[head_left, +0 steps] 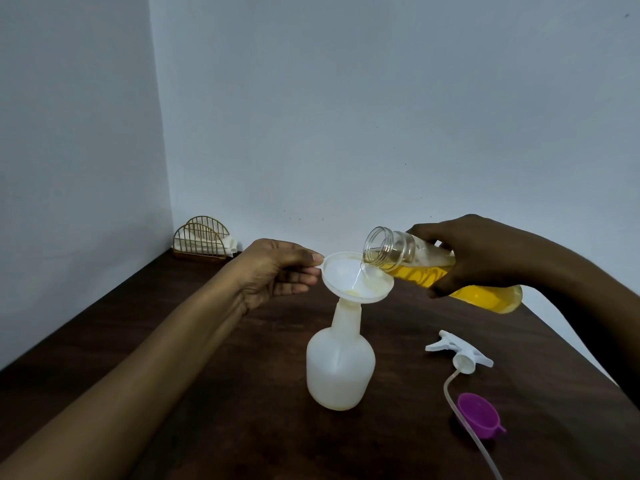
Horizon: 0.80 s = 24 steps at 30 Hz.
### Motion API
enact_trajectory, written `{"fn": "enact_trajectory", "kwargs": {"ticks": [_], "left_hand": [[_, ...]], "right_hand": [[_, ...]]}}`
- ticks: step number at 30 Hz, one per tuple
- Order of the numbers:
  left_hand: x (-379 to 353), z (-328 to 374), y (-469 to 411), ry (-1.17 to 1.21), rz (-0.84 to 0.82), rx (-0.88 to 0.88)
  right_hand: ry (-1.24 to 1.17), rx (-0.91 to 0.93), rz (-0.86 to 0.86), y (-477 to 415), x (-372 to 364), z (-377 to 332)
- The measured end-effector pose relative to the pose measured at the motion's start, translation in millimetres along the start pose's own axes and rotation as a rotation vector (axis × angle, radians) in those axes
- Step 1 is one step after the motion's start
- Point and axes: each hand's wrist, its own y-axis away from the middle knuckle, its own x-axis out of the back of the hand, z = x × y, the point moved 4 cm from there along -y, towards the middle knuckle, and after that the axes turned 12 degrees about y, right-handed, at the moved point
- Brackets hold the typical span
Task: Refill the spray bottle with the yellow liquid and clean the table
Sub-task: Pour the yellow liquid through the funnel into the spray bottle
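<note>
Both forearms are bare, with no sleeves in view. The left hand [277, 271] and right hand [474, 251] wear no gloves. No rings or watch show on either.

Dim, even indoor light with a cool bluish cast on the walls [381, 116]. No hard shadows; only soft, faint shade under the spray bottle [340, 362] on the dark wooden table [242, 393]. The yellow liquid in the clear bottle [446, 271] glows, the brightest colour in view. Small pale highlights on the white funnel [356, 277] rim and the clear bottle's threaded mouth. Wide-angle distortion: wall corner at left leans, table edges bow, the near left forearm [138, 375] looks stretched. Overall slightly soft; the far gold wire napkin holder [202, 239] shows little fine detail. Right arm falls into near-black shade at the right edge.
</note>
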Motion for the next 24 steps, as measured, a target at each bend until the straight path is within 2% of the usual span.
{"fn": "enact_trajectory", "kwargs": {"ticks": [24], "left_hand": [[0.9, -0.1, 0.6, 0.011, -0.002, 0.001]], "right_hand": [[0.014, 0.019, -0.013, 0.6, 0.9, -2.7]]}}
